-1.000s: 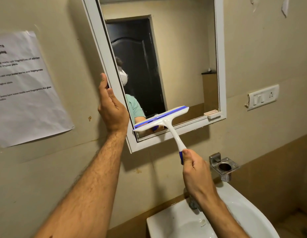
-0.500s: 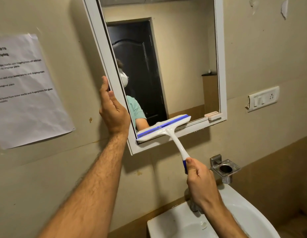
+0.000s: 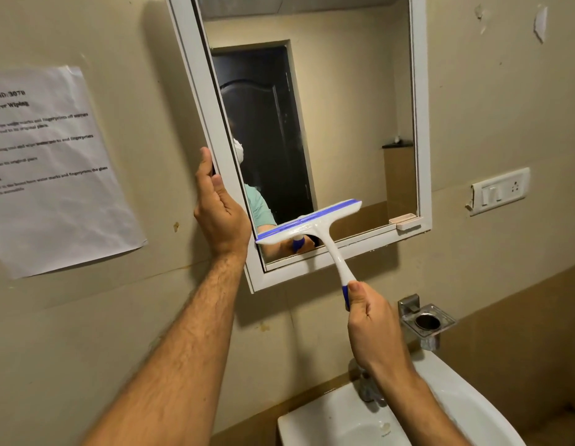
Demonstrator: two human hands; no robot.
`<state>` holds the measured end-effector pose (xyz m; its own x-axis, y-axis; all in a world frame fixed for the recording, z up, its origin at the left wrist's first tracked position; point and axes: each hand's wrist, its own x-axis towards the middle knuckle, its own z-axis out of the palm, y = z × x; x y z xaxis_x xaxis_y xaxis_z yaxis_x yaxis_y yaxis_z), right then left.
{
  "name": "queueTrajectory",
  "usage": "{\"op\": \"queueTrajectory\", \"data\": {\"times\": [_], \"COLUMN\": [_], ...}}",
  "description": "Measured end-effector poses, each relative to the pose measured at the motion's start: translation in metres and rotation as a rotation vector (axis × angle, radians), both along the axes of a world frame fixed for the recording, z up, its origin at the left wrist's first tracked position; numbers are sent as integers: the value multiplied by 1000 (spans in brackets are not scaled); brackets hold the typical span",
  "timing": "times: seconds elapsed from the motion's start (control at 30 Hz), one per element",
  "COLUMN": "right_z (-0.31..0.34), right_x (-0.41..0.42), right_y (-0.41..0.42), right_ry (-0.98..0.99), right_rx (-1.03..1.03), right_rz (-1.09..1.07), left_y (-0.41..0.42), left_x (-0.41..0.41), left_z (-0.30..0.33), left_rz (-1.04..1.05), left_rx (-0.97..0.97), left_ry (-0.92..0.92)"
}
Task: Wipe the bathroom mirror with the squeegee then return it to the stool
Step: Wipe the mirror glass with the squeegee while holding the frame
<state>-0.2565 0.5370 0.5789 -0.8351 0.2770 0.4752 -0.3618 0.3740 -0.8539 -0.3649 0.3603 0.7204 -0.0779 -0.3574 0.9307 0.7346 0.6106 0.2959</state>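
Head view: noted right hand (image 3: 373, 320) curled around blue-tipped handle of squeegee (image 3: 315, 230), blade tilted against lower part of mirror (image 3: 344, 123). Left hand (image 3: 220, 207) gripped mirror's white left frame edge, fingers behind it. Sink (image 3: 344, 423) below; paper sheet (image 3: 54, 169) on wall.

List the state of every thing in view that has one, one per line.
White-framed mirror door: swung ajar.
White and blue squeegee: blade against glass near bottom.
Left hand: gripping the door's left edge.
Right hand: gripping squeegee handle.
Metal holder: empty.
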Motion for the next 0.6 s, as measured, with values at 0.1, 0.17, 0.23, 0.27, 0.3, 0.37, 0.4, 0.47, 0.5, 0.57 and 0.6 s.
{"op": "queueTrajectory", "data": {"times": [0.1, 0.17, 0.23, 0.27, 0.3, 0.37, 0.4, 0.47, 0.5, 0.57, 0.6], "right_z": [-11, -17, -23, -24, -24, -20, -15, 2, 11, 31, 39], "right_x": [3, 7, 11, 12, 14, 15, 14, 12, 10, 3, 0], "right_y": [2, 3, 5, 6, 7, 7, 6, 1, -1, -3, -4], "right_ry": [-17, -35, -57, -60, -59, -43, -28, 17, 43, 81, 86], "right_rx": [2, 9, 17, 20, 20, 8, -10, -54, -67, -80, -79], "right_rz": [-13, -16, -22, -25, -26, -23, -17, -5, -5, -11, -15], "left_y": [-1, -1, -1, -1, -1, 0, 0, 0, -1, -1, -1], "left_x": [-2, -2, -2, -1, -1, 1, 1, 2, 2, 1, 0], "left_z": [0, 0, 0, -1, 0, -1, -1, -1, -1, -1, -2], "left_rz": [-9, -14, -14, -13, -12, -9, -10, -16, -20, -31, -34], "left_rx": [-4, -12, -8, -6, -6, -7, -8, -5, -7, -18, -22], "left_ry": [-4, -4, -8, -12, -12, -12, -12, -12, -12, -18, -25]}}
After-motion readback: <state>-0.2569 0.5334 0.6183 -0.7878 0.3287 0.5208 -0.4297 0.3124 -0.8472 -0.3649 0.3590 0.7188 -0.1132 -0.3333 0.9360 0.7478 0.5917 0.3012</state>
